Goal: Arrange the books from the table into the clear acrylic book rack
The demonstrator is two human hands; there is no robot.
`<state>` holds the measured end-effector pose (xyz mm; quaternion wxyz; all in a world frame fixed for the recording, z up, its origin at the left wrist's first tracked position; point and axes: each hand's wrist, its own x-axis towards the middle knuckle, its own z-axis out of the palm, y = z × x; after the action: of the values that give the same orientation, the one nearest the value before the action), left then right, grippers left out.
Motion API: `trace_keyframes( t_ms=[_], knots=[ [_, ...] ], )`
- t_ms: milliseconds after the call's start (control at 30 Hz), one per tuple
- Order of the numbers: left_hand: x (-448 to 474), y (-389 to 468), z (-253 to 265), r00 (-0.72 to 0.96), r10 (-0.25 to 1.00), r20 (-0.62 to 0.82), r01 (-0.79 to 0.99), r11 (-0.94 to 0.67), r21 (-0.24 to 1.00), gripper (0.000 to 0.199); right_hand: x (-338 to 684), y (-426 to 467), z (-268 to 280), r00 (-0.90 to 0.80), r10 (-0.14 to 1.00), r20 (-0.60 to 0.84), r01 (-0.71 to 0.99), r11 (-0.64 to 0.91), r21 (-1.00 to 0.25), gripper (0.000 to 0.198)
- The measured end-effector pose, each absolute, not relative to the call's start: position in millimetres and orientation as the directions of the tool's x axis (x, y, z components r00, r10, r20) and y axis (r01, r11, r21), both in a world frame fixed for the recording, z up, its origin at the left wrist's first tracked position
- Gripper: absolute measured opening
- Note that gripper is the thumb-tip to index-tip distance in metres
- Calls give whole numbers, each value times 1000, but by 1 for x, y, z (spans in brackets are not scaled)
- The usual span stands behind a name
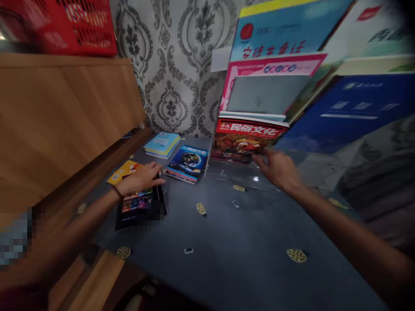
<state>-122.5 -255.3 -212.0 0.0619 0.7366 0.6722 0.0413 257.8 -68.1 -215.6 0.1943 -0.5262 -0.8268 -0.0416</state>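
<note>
My right hand point(280, 169) is at the lower right corner of a red book point(248, 136) with a mask picture on its cover; thumb and fingers close on that corner. The book leans upright in the lowest tier of a clear display rack point(240, 175), in front of a grey book point(266, 95). My left hand point(142, 178) is stretched out over a dark-covered book point(139, 205) lying on the table, fingers extended and thumb apart. A yellow book point(125, 170) lies just behind that hand, partly covered by it.
A blue book with an Earth cover point(188, 162) tops a small pile by the rack. Behind it lies a light-blue stack point(162, 144). A wooden cabinet point(68, 112) with a red basket point(84, 26) borders the left. Larger books, including a dark-blue one point(353, 112), fill the rack.
</note>
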Motion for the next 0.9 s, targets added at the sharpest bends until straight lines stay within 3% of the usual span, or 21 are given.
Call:
trace_keyframes(
  t_ms=[167,333,400,467,567,733,900],
  knots=[
    [-141,-350,-260,-165,969,-183,985,172,28,99,257,-91,-240,-294,797,527,862,459,-213,60],
    [-123,-380,-270,-136,958,-253,990,140,-2,113,238,-120,-270,-331,707,625,738,607,-295,56],
    [-116,-382,-268,-134,949,-284,991,133,-22,109,219,-141,-283,-442,656,612,603,722,-338,49],
    [-113,-383,-266,-145,947,-287,989,141,-35,98,193,-166,-297,-635,579,511,410,813,-412,46],
    [-111,-383,-266,-148,955,-256,989,139,-52,86,148,-206,-311,-845,397,359,174,838,-517,54],
    [-111,-390,-271,-99,968,-229,986,65,-151,76,82,-258,-305,-961,133,242,6,886,-464,79],
    [-110,-407,-288,38,994,-100,942,-69,-328,59,62,-278,-296,-980,52,193,-30,917,-398,70]
  ],
)
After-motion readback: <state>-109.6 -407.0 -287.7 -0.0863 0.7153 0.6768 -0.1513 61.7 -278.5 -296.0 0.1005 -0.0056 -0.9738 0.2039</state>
